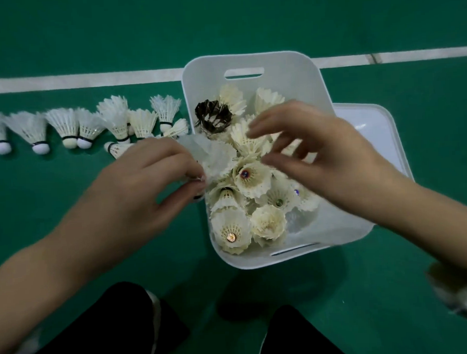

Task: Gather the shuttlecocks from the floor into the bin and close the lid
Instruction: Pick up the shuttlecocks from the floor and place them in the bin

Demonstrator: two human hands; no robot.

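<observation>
A white plastic bin [286,68] stands on the green floor, holding several white shuttlecocks and one dark-feathered one [213,115]. My left hand [146,186] grips a white shuttlecock [215,156] by its base at the bin's left rim, feathers pointing over the pile. My right hand [328,155] hovers over the bin with fingers spread and nothing in it. A row of several white shuttlecocks [70,128] lies on the floor left of the bin. The white lid [375,126] lies flat behind the bin's right side, partly hidden by my right hand.
A white court line [81,80] runs across the floor behind the bin. My dark-clad knees [121,326] fill the bottom of the view. A white sleeve [460,295] shows at the lower right.
</observation>
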